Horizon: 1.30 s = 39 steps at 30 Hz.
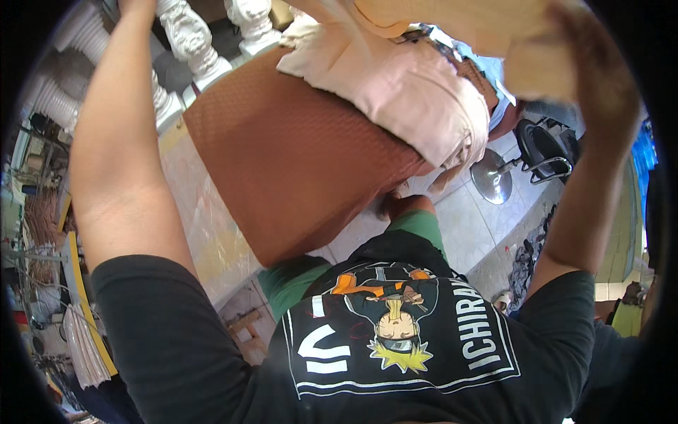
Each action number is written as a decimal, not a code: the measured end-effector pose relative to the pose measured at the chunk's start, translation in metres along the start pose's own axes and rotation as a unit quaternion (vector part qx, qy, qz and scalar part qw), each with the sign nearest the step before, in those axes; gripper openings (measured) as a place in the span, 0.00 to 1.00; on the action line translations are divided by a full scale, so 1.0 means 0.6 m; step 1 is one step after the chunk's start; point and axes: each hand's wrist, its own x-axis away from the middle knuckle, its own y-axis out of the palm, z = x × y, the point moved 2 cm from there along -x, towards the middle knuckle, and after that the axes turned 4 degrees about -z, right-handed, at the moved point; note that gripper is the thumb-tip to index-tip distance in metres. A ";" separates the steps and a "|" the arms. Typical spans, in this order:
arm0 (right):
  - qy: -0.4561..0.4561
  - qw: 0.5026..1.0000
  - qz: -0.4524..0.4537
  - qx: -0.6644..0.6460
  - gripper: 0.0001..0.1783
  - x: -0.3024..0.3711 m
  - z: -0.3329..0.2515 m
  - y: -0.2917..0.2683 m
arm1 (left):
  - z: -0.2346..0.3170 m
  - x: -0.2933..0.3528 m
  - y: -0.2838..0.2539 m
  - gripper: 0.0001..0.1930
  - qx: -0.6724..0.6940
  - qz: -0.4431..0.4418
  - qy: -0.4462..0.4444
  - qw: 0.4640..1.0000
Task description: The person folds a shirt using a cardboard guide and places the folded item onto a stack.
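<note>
Raised at the upper right, my right hand (pixel 599 78) is smeared by motion, with its fingers closed on a tan sheet (pixel 459 25), perhaps leather or fabric. The sheet stretches along the top edge, and a piece of it hangs beside the hand. My left arm reaches up to the upper left corner, where only the base of my left hand (pixel 137 6) shows and its fingers are cut off. Below the tan sheet, a pale pink piece of similar material (pixel 417 95) lies draped over a table with a brown textured cover (pixel 282 162).
White ornate balusters (pixel 187 35) stand beyond the table at left. A black stool with a round metal base (pixel 492 177) is at right on the tiled floor. A plastic-covered surface (pixel 201 205) adjoins the table's left side. Cluttered shelves (pixel 42 212) line the far left.
</note>
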 end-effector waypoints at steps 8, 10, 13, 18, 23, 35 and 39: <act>0.007 0.897 -0.303 -0.322 0.11 0.271 -0.292 0.269 | -0.148 0.475 0.053 0.13 -0.063 -0.268 -0.299 0.914; 0.015 0.848 -0.369 -0.381 0.10 0.299 -0.331 0.308 | -0.182 0.571 0.048 0.13 -0.045 -0.265 -0.382 0.884; 0.009 0.756 -0.442 -0.483 0.09 0.297 -0.390 0.326 | -0.251 0.665 0.024 0.11 0.180 -0.155 -0.503 0.831; 0.003 0.620 -0.486 -0.616 0.13 0.279 -0.502 0.356 | -0.293 0.608 -0.072 0.11 0.182 -0.113 -0.491 0.844; -0.101 0.567 -0.517 -0.633 0.16 0.267 -0.564 0.375 | -0.308 0.584 -0.149 0.18 -0.051 -0.273 -0.462 0.842; 0.190 0.955 -0.218 -0.064 0.16 0.213 -0.024 0.411 | 0.001 0.556 0.124 0.15 0.091 -0.466 -0.283 0.833; 0.247 0.909 -0.333 0.041 0.25 0.245 0.066 0.400 | -0.225 0.463 0.131 0.17 0.099 -0.226 -0.454 0.856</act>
